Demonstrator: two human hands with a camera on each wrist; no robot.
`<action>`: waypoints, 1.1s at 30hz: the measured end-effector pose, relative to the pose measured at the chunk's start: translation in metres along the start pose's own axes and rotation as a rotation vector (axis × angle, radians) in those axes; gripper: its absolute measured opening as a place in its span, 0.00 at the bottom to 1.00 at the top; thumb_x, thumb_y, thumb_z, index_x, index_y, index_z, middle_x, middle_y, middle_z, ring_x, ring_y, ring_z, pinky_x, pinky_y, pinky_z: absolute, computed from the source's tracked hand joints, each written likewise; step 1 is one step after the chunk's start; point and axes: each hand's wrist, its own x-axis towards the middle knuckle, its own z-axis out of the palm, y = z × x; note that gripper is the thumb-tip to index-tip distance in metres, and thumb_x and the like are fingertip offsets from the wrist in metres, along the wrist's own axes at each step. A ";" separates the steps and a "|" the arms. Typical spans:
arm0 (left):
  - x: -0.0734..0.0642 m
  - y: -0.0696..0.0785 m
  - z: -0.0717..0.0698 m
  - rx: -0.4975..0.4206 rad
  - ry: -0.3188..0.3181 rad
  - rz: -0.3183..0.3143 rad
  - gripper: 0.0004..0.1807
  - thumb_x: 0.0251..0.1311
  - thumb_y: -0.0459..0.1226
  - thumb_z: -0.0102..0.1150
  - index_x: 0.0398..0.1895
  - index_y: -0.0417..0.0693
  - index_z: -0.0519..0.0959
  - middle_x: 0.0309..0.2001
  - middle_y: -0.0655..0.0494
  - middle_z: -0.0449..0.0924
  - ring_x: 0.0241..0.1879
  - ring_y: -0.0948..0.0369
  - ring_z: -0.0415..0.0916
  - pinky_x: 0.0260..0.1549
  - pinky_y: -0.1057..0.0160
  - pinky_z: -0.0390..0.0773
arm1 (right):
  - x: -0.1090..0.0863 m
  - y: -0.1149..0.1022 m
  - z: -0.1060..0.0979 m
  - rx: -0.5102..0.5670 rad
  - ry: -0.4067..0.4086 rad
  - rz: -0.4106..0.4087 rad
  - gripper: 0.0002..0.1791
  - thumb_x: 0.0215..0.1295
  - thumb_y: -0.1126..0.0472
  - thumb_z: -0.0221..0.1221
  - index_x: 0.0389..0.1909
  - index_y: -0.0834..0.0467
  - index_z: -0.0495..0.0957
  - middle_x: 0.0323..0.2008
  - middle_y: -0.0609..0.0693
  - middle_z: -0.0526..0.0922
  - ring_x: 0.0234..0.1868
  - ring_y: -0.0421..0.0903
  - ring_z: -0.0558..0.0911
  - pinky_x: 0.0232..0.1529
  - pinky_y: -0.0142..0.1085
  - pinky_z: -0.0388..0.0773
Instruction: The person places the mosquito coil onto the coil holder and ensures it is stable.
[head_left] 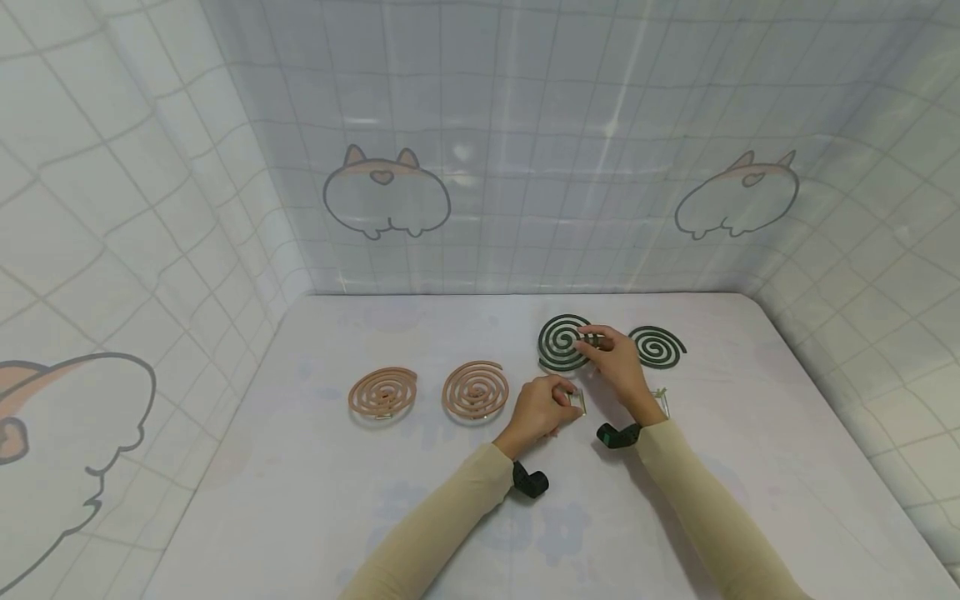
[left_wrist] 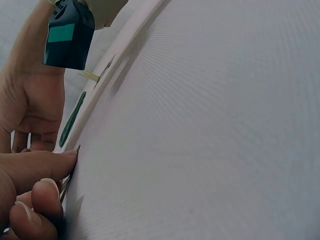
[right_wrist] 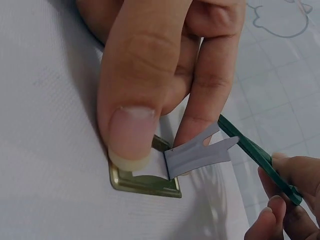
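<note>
My right hand [head_left: 617,365] pinches a dark green mosquito coil [head_left: 561,342] by its right side. In the right wrist view, that coil [right_wrist: 255,152] shows edge-on between the fingertips. Nearer me, my left hand [head_left: 542,408] grips a small metal coil stand [head_left: 576,402]. The left thumb lies on the stand's frame in the right wrist view, and a forked metal tab [right_wrist: 200,152] sticks up from it. The coil is apart from this tab. A second metal stand [head_left: 663,402] is beside the right wrist. Another green coil [head_left: 657,347] lies behind it.
Two brown mosquito coils, one at the left [head_left: 382,392] and one nearer the middle [head_left: 476,390], sit raised on stands. The white-covered table [head_left: 315,500] is bounded by grid-patterned walls at the back and both sides.
</note>
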 end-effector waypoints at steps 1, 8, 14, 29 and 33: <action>0.000 0.000 0.000 0.000 -0.001 -0.002 0.16 0.57 0.36 0.76 0.47 0.44 0.84 0.25 0.63 0.80 0.09 0.66 0.71 0.07 0.68 0.69 | -0.001 -0.001 -0.001 0.002 0.002 0.000 0.19 0.68 0.54 0.70 0.57 0.54 0.83 0.39 0.60 0.87 0.17 0.38 0.68 0.18 0.32 0.68; -0.001 0.003 -0.001 -0.009 -0.004 -0.008 0.16 0.57 0.35 0.76 0.47 0.44 0.84 0.25 0.62 0.80 0.09 0.65 0.71 0.07 0.68 0.69 | -0.005 -0.008 -0.003 0.031 0.024 0.009 0.20 0.67 0.56 0.70 0.58 0.55 0.84 0.32 0.54 0.85 0.19 0.40 0.69 0.21 0.34 0.71; -0.002 0.004 -0.002 -0.008 -0.003 -0.011 0.16 0.57 0.35 0.76 0.48 0.44 0.84 0.25 0.62 0.80 0.09 0.65 0.71 0.07 0.68 0.69 | -0.009 -0.015 -0.004 0.036 0.033 0.041 0.20 0.66 0.55 0.71 0.58 0.53 0.84 0.29 0.50 0.81 0.22 0.45 0.72 0.22 0.37 0.72; 0.000 0.005 -0.001 0.001 0.008 -0.032 0.16 0.57 0.35 0.76 0.47 0.44 0.84 0.23 0.63 0.80 0.08 0.66 0.69 0.07 0.69 0.68 | -0.019 -0.021 -0.008 0.045 0.017 0.053 0.22 0.66 0.53 0.71 0.59 0.53 0.83 0.26 0.48 0.75 0.22 0.45 0.72 0.23 0.36 0.70; -0.001 0.006 0.000 0.002 0.008 -0.043 0.16 0.57 0.35 0.76 0.47 0.44 0.84 0.23 0.63 0.80 0.08 0.66 0.70 0.07 0.69 0.68 | -0.022 -0.022 -0.010 0.040 0.009 0.062 0.23 0.66 0.52 0.71 0.60 0.54 0.83 0.27 0.48 0.75 0.23 0.45 0.72 0.26 0.39 0.73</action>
